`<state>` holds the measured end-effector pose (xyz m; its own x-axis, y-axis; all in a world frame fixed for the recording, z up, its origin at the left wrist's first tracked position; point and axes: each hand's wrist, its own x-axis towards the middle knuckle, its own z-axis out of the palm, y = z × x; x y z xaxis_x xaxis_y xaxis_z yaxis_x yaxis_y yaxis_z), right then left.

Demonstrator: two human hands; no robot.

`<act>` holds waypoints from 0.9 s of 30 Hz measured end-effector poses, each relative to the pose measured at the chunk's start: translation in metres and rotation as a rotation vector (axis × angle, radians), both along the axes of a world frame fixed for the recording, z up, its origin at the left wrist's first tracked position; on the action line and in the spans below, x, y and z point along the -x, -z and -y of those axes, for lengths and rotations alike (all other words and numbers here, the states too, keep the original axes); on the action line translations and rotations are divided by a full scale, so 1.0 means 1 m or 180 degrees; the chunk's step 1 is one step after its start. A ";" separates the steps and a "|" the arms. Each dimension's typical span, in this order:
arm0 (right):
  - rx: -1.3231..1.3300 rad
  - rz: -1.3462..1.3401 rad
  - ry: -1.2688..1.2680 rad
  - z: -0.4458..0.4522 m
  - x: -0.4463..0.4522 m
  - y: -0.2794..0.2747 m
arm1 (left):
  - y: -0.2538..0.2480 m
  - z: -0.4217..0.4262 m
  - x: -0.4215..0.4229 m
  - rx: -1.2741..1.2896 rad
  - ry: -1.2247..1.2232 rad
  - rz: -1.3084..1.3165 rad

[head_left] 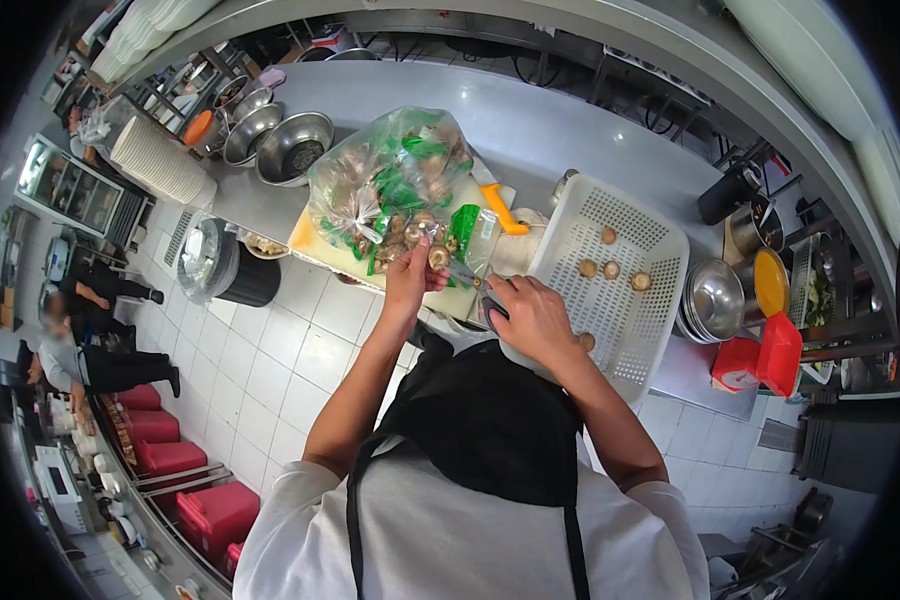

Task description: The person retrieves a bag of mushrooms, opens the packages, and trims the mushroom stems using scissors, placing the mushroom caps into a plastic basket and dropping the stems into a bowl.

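My left hand [410, 283] is closed on a mushroom [438, 258], holding it over the pale cutting board [455, 300]. My right hand [535, 313] grips a pair of scissors [479, 283] whose blades point at that mushroom. Whether the blades touch it I cannot tell. Just beyond my left hand, an opened clear and green plastic bag [385, 170] bulges with mushrooms, some of them at its mouth. A white perforated basket [670, 240] stands to the right of my right hand, with several mushrooms [611, 270] scattered on its bottom.
A tool with a yellow-orange handle [503, 210] lies between bag and basket. Metal bowls [295, 148] stand at the back left, more bowls [712, 300] and a red container [778, 355] at the right. A lined bin [240, 265] is on the floor, left. Other people [100, 360] stand farther left.
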<state>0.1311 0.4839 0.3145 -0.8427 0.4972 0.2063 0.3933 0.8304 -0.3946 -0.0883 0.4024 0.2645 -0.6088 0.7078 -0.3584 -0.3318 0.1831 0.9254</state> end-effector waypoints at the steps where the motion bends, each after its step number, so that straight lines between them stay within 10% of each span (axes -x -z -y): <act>1: -0.0027 0.0044 -0.0030 -0.002 0.001 0.000 | 0.000 0.001 0.000 0.0029 0.0054 -0.0135; 12: -0.0128 0.0536 -0.0479 -0.020 0.003 -0.012 | 0.004 -0.002 0.005 0.0265 0.0786 -0.0938; 27: 0.0635 0.0112 -0.0308 -0.021 0.034 0.034 | 0.023 -0.008 0.035 0.0360 0.0993 0.0275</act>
<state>0.0976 0.5047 0.2808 -0.8934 0.4418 0.0815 0.3322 0.7717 -0.5424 -0.1232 0.4107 0.2418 -0.3332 0.8079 -0.4861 -0.3201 0.3880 0.8643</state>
